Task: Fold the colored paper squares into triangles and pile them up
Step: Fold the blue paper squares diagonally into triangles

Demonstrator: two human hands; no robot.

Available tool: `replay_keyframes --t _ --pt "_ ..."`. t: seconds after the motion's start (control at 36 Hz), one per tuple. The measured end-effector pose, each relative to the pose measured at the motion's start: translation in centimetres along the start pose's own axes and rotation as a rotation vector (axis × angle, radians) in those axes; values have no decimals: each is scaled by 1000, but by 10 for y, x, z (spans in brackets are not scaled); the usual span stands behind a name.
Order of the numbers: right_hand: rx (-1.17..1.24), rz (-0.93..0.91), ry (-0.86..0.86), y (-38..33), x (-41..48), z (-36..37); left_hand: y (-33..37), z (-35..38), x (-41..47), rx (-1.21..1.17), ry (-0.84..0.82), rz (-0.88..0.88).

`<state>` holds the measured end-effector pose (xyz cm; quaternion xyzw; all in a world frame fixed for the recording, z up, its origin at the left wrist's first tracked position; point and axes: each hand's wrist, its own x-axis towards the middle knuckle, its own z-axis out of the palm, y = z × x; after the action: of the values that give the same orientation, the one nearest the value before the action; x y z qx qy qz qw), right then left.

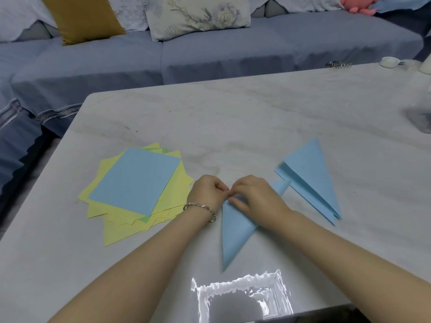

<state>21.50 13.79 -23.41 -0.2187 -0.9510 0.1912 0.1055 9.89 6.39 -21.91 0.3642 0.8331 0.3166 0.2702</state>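
sofa [210, 54]: beyond the blue sheet [235, 231], cut off at top and both sides; the pink plush [356, 5] on it is mostly out of frame.

table [256, 117]: carries the blue sheet. its near edge is lost in a glare patch, its right end is cut off.

stack of flat squares [135, 183]: left of the blue sheet and just apart from it. a blue square lies on top, and yellow and a few green edges fan out beneath. the count cannot be told.

pile of folded triangles [312, 178]: right of the blue sheet, all blue, several layers showing at the edges. one tip runs under the right hand's far side; whether it touches the sheet cannot be told.

blue sheet: folded to a triangle, flat on the table, near point towards the viewer. its far corner is hidden by the fingers and its right part by the right wrist.

right hand [254, 194]: fingers bent, tips at the sheet's far corner, thumb laid on the paper.

left hand [206, 193]: fingers curled tight, pinching that same corner against the right fingertips.

bracelet [200, 207]: on the left wrist.

small objects [338, 64]: far beyond the sheet to the right, too blurred to identify.
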Motion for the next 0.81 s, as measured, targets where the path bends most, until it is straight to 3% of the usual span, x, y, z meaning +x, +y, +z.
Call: replay_keyframes --t 0.11,0.39,0.61,0.81 --pt "-32 -134 29 3 -26 11 -2 2 2 75 8 15" --pt "-31 -249 146 27 -93 19 -3 3 4 203 6 140" --pt "-190 -225 189 35 -107 13 -5 2 5 205 2 173" --pt "-267 25 300 52 -91 4 -6 2 5 202 -6 182"
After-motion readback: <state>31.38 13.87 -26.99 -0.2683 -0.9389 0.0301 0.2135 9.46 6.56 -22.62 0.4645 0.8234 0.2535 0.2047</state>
